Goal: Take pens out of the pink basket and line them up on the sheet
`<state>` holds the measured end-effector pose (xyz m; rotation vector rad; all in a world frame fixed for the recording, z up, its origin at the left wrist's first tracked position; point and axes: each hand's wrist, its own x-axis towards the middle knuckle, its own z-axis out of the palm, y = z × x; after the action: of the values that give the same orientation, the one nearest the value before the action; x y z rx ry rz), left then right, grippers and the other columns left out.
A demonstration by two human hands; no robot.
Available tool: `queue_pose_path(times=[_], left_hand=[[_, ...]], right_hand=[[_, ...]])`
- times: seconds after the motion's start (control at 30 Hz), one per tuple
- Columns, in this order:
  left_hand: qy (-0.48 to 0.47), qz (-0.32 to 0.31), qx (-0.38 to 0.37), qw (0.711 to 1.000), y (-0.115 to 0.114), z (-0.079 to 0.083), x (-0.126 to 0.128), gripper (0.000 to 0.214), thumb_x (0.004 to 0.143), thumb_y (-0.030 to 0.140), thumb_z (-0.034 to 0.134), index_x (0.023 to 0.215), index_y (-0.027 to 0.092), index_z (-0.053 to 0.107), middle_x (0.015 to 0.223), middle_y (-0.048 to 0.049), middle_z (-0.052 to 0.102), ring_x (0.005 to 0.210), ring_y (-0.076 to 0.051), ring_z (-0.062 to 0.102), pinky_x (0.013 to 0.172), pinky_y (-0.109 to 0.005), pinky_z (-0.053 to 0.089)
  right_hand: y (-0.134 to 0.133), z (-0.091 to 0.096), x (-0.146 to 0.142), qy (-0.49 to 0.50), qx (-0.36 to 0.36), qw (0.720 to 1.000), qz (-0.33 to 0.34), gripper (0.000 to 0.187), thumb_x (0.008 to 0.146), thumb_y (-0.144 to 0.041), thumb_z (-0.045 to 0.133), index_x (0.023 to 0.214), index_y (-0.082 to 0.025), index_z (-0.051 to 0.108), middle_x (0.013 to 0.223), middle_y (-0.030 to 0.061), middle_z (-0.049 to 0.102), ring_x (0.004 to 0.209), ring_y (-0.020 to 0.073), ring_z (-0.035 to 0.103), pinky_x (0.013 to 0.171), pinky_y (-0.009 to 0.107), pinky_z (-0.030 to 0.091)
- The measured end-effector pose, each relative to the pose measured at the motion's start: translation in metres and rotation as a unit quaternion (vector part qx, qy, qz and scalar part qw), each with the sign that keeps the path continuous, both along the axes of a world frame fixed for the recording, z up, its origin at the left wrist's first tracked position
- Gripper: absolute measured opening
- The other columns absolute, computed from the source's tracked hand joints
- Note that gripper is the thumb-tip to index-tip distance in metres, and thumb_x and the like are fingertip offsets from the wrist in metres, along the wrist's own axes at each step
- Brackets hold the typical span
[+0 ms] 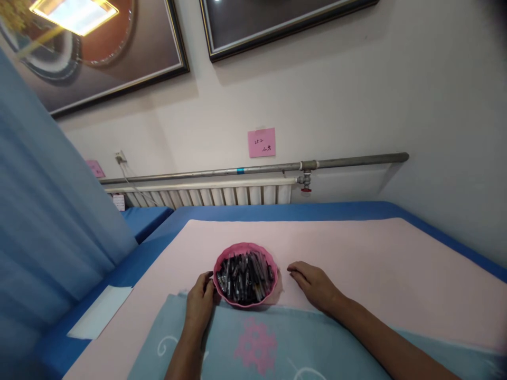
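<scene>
A round pink basket (276,279) with a wavy rim stands on the pink sheet, filled with several dark and clear pens (245,277). My left hand (199,298) is at the basket's left side, fingers curled in against its rim; the far side of that grip is hidden. To the right of the basket, a short gap away, my right hand (315,282) rests on the sheet. Its fingers are bent together, with nothing visible in them.
Below the basket lies a blue-green cloth (222,343) with a pink pattern. The pink sheet (336,243) covers a blue bed (277,212). White paper (101,311) lies at left, beside a blue curtain (51,211). A radiator (222,195) and pipe (356,160) run along the wall.
</scene>
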<state>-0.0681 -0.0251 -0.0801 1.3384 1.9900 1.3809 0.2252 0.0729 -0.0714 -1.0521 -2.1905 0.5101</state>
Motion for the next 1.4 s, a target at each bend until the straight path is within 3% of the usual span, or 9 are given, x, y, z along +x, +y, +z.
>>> queue_pose_path(times=[0.33,0.57,0.73,0.87,1.0,1.13,1.27,1.4], left_hand=[[0.0,-0.003,-0.004,1.0,-0.002,0.004,0.002,0.031,0.076,0.033,0.045,0.097,0.018,0.061,0.089,-0.005,0.069,0.083,-0.02,0.063,0.076,-0.032,0.047],[-0.042,-0.025,0.001,0.999,0.0,-0.003,-0.001,0.034,0.077,0.037,0.044,0.1,0.017,0.059,0.088,-0.0057,0.069,0.072,-0.018,0.063,0.067,-0.031,0.049],[-0.032,-0.029,-0.011,0.999,0.002,-0.006,-0.003,0.034,0.077,0.039,0.044,0.1,0.018,0.058,0.091,-0.0052,0.068,0.08,-0.019,0.063,0.072,-0.031,0.048],[-0.05,-0.039,-0.019,0.998,0.002,-0.005,-0.003,0.036,0.077,0.041,0.043,0.102,0.018,0.057,0.091,-0.0052,0.068,0.078,-0.019,0.063,0.071,-0.031,0.048],[-0.052,-0.036,-0.009,0.998,0.002,-0.004,-0.002,0.034,0.077,0.04,0.045,0.099,0.018,0.059,0.089,-0.0054,0.068,0.079,-0.019,0.063,0.071,-0.031,0.048],[-0.085,-0.035,-0.008,0.996,0.005,-0.006,-0.004,0.034,0.075,0.041,0.047,0.097,0.018,0.06,0.086,-0.0054,0.068,0.07,-0.018,0.062,0.063,-0.029,0.049],[-0.129,-0.036,-0.014,0.991,0.009,-0.007,-0.004,0.038,0.075,0.045,0.047,0.096,0.016,0.059,0.08,-0.0045,0.067,0.059,-0.016,0.06,0.055,-0.027,0.048],[-0.107,-0.014,-0.012,0.994,0.007,-0.003,-0.003,0.037,0.075,0.044,0.045,0.096,0.016,0.058,0.083,-0.0051,0.067,0.065,-0.017,0.061,0.061,-0.03,0.05]], right_hand=[[-0.006,0.002,0.002,-0.029,-0.009,1.0,0.008,0.023,0.084,-0.024,0.039,0.088,-0.02,0.061,0.09,0.0062,0.067,0.083,0.0192,0.062,0.077,0.032,0.048],[-0.006,0.004,-0.001,-0.012,-0.022,1.0,0.004,0.023,0.083,-0.027,0.039,0.084,-0.021,0.061,0.088,0.0051,0.068,0.081,0.0198,0.062,0.075,0.034,0.049],[-0.014,0.01,-0.013,0.038,-0.063,0.997,-0.016,0.028,0.085,-0.027,0.036,0.106,-0.02,0.054,0.084,0.0039,0.066,0.073,0.0162,0.062,0.067,0.03,0.051],[-0.02,0.014,-0.021,0.064,-0.036,0.996,0.05,0.033,0.085,-0.028,0.04,0.115,-0.019,0.052,0.1,0.0086,0.063,0.085,0.018,0.06,0.076,0.032,0.05],[-0.02,0.013,-0.022,0.054,-0.041,0.994,0.09,0.033,0.086,-0.029,0.039,0.116,-0.022,0.053,0.095,0.0075,0.063,0.085,0.0182,0.06,0.076,0.032,0.05],[-0.018,0.01,-0.021,0.054,-0.063,0.994,0.067,0.035,0.086,-0.031,0.04,0.117,-0.021,0.051,0.103,0.0084,0.063,0.087,0.0186,0.061,0.078,0.033,0.05],[-0.012,0.007,-0.023,0.054,-0.085,0.995,0.012,0.036,0.083,-0.031,0.04,0.115,-0.018,0.052,0.091,0.0069,0.066,0.082,0.0196,0.062,0.076,0.034,0.05],[-0.007,0.005,-0.026,0.048,-0.089,0.995,-0.002,0.033,0.081,-0.028,0.04,0.109,-0.018,0.055,0.09,0.0063,0.067,0.082,0.0199,0.062,0.076,0.034,0.049]])
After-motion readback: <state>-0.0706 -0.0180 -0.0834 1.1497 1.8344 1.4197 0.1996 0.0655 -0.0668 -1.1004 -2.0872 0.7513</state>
